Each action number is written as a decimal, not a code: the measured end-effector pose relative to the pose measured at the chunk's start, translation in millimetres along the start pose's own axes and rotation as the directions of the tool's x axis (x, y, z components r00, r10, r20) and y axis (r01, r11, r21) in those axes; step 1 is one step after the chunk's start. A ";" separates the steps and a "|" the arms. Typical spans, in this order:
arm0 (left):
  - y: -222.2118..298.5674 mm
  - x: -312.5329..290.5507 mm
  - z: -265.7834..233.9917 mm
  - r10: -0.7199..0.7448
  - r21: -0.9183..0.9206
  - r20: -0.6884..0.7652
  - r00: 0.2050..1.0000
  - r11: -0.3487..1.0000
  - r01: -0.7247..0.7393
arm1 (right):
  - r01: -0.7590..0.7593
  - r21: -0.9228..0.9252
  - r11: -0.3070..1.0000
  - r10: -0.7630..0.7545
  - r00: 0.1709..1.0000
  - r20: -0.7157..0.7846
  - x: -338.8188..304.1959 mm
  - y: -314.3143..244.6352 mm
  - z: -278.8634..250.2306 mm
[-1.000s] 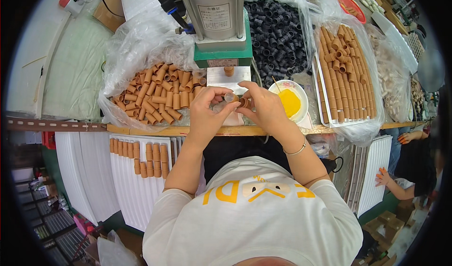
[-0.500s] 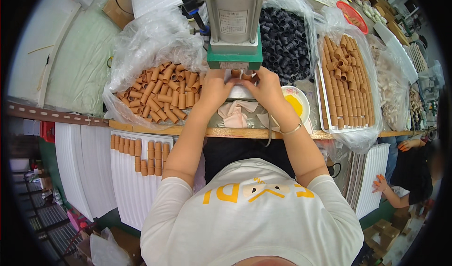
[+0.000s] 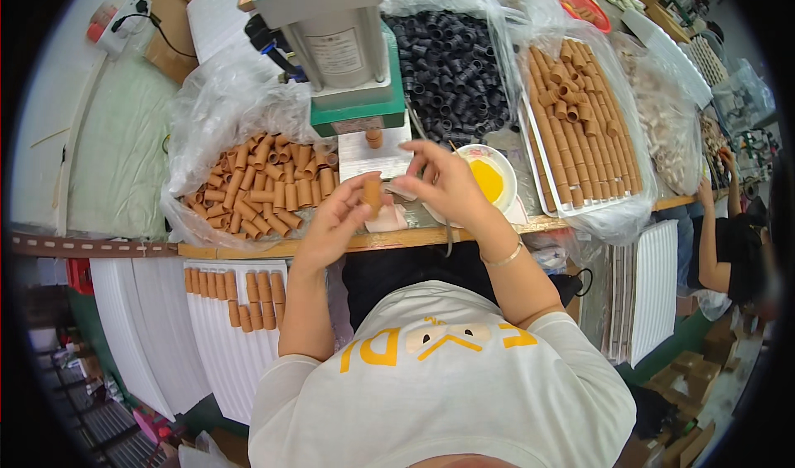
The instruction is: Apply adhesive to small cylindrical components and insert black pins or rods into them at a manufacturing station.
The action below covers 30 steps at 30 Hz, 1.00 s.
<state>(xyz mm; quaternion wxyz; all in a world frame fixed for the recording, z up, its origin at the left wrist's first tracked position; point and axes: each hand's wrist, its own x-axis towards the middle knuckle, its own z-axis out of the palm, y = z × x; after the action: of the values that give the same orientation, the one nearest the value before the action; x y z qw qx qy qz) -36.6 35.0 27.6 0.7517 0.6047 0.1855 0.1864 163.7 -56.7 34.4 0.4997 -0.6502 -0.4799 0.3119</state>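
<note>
My left hand (image 3: 335, 217) grips a short brown tube (image 3: 372, 193) upright between thumb and fingers, just in front of the press. To its right, my right hand (image 3: 447, 182) is raised with fingers apart and nothing visible in it. Behind my hands stands a bench press (image 3: 352, 70) with a green block at its lower end. Beneath that block another small brown piece (image 3: 374, 139) stands on the white base plate (image 3: 358, 161). A pinkish cloth (image 3: 392, 219) lies below my left hand, partly covered by it.
Loose brown tubes (image 3: 273, 188) fill a plastic bag on the left. Black threaded fittings (image 3: 451, 74) lie heaped behind, near a bowl of yellow stuff (image 3: 487, 180). A tray (image 3: 546, 188) of brown tubes stands right. A ridged white tray (image 3: 217, 335) sits below the bench edge; another person (image 3: 729, 244) works far right.
My hands have come out from under the press toward me and moved apart. The left now holds a brown tube in the open. The view has shifted, so the press appears farther left.
</note>
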 end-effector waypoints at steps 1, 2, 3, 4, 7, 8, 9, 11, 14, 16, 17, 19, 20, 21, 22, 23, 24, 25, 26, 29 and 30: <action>0.4 3.5 10.8 -0.016 -0.025 0.021 1.000 1.000 0.017 | -0.035 0.157 0.987 0.021 0.996 0.091 -12.2 -2.4 -4.0; -1.7 7.6 18.0 -0.020 -0.028 0.033 0.999 0.999 0.021 | -0.039 0.155 0.987 0.027 0.996 0.081 -19.4 -1.2 -6.8; -3.8 12.1 24.1 -0.049 0.007 0.032 0.998 0.999 0.049 | 0.038 0.103 0.994 -0.048 0.995 0.091 -25.2 0.4 -9.4; -6.1 16.5 30.1 -0.079 0.044 0.028 0.997 0.996 0.077 | 0.117 0.052 0.992 -0.122 0.987 0.107 -29.4 1.6 -11.8; -24.8 26.5 45.8 0.017 0.175 -0.074 0.997 0.985 -0.003 | 0.074 -0.020 0.997 -0.073 0.997 0.034 -34.1 -1.7 -18.7; -27.9 28.3 51.8 0.097 0.300 -0.137 0.986 0.953 -0.052 | 0.055 -0.082 0.995 -0.056 0.998 -0.007 -35.5 -2.6 -20.3; -28.4 29.3 59.3 0.095 0.300 -0.134 0.986 0.952 -0.051 | 0.053 -0.080 0.995 -0.054 0.998 -0.009 -36.2 0.3 -18.9; -26.5 29.9 72.7 0.269 0.539 -0.258 0.928 0.837 -0.093 | 0.119 -0.183 0.976 -0.146 0.979 -0.140 -36.5 9.1 -13.7; -34.9 27.0 71.4 0.456 0.653 -0.268 0.849 0.734 -0.188 | 0.125 -0.166 0.978 -0.143 0.985 -0.101 -35.2 8.3 -9.1; -27.1 21.8 64.0 0.448 0.710 -0.242 0.860 0.687 -0.158 | 0.151 -0.253 0.956 -0.163 0.986 -0.026 -29.3 8.0 -21.1; -20.1 18.9 57.9 0.436 0.756 -0.199 0.878 0.638 -0.146 | 0.024 -0.326 0.945 -0.061 0.993 -0.105 -23.1 12.8 -33.3; -9.2 9.3 31.7 0.420 0.774 -0.251 0.872 0.628 -0.080 | 0.021 -0.291 0.957 -0.097 0.963 -0.252 -0.2 47.9 -72.5; -5.4 3.2 13.6 0.452 0.801 -0.281 0.846 0.596 -0.052 | -0.170 -0.171 0.971 0.091 0.915 -0.392 8.5 55.3 -86.8; -5.9 -3.5 -7.7 0.492 0.817 -0.349 0.798 0.577 0.003 | -0.244 -0.545 0.802 -0.055 0.879 -0.474 15.1 67.0 -103.0; -4.8 -13.4 -28.4 0.532 0.827 -0.414 0.738 0.559 0.061 | -0.283 -0.656 0.700 -0.067 0.888 -0.455 22.8 84.6 -114.6; 7.0 -28.1 -44.4 0.493 0.831 -0.454 0.743 0.536 0.152 | -0.318 -0.700 0.640 -0.022 0.903 -0.430 31.9 92.2 -118.1; 13.2 -38.2 -59.3 0.450 0.824 -0.486 0.749 0.523 0.219 | -0.310 -0.709 0.633 -0.024 0.908 -0.419 37.8 96.9 -119.4; 13.8 -44.9 -70.5 0.447 0.816 -0.495 0.745 0.535 0.221 | -0.361 -0.734 0.575 0.036 0.908 -0.418 42.7 101.4 -120.4; 16.4 -53.7 -79.2 0.423 0.873 -0.429 0.798 0.420 0.246 | -0.400 -0.752 0.524 0.099 0.905 -0.413 47.5 105.1 -117.5; 9.6 -55.0 -83.6 0.301 0.930 -0.338 0.892 0.250 0.268 | -0.389 -0.731 0.561 0.107 0.910 -0.401 53.6 107.7 -119.3; 6.1 -52.7 -84.4 0.215 0.944 -0.305 0.928 0.195 0.266 | -0.402 -0.685 0.608 0.141 0.903 -0.406 53.8 106.4 -120.6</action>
<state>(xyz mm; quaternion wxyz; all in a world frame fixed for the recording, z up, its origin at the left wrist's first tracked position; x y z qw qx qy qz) -124.9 80.5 19.6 0.1480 0.8915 0.4099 0.1239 322.2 -52.8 -25.6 0.1987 -0.9043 -0.3744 0.0504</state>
